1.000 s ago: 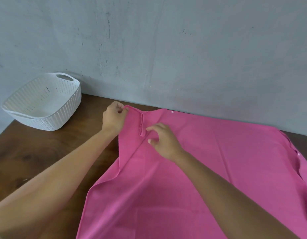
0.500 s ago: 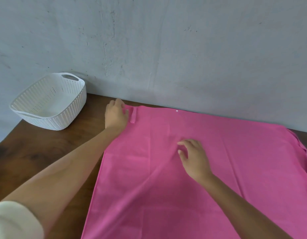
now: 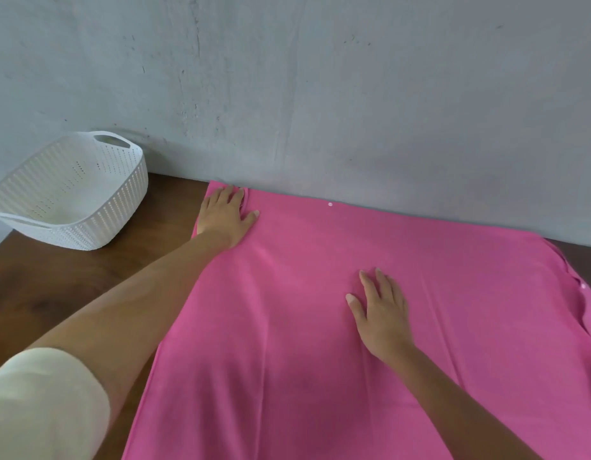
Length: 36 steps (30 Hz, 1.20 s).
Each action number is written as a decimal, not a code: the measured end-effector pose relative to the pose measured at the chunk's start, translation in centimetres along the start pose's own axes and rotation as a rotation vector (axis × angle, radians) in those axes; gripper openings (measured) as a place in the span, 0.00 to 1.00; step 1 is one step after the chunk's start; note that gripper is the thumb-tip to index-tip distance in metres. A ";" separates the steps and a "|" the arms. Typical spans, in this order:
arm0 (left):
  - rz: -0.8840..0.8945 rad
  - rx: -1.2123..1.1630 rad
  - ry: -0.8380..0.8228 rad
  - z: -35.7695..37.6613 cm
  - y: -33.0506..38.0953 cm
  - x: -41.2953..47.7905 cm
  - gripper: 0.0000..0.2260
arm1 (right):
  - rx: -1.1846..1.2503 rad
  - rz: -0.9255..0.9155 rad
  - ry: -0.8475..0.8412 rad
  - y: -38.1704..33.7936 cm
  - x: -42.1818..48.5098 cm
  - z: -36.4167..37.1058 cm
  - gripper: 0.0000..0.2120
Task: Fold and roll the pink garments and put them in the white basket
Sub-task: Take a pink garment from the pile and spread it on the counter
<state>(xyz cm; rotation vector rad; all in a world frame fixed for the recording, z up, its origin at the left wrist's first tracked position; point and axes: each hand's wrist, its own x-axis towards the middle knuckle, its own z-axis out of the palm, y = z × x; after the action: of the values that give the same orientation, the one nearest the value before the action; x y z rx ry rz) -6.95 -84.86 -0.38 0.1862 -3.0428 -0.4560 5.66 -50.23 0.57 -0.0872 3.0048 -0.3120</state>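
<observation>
Pressing pink garment (image 3: pixel 307 343) corner, left hand (image 3: pixel 225 216) flat

a dark wooden table (image 3: pixel 71 277) stands against a scuffed, pale grey wall (image 3: pixel 354 94).

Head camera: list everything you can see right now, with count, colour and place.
pink garment: one, pink, spread flat on the table, far edge at the wall
white studs: two seen, white, one at the garment's far edge, one at its right edge
white basket: one, white, far left of the table, by the wall
table: one, dark brown wood
wall: one, grey, behind the table
sleeve: one, cream, lower left
left hand: flat on the garment's far left corner
right hand: flat on the garment's middle
</observation>
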 end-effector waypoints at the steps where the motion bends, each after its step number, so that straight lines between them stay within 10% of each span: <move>1: 0.000 0.003 0.005 0.0 0.0 0.2 0.33 | -0.009 0.003 0.000 -0.1 0.0 0.1 0.35; 19: 0.049 -0.060 0.131 -0.6 6.0 -10.1 0.23 | 0.134 -0.128 0.149 6.5 -6.8 -1.4 0.20; 36: 0.337 -0.308 0.048 4.8 27.3 -27.8 0.23 | 0.327 0.004 0.264 23.8 -22.3 -6.2 0.18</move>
<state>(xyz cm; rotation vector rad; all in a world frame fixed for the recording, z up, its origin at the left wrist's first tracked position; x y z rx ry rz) 17.19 -54.00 1.98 -0.3189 -2.8242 -0.8588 25.96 -24.21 4.16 -0.0091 3.1568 -0.8714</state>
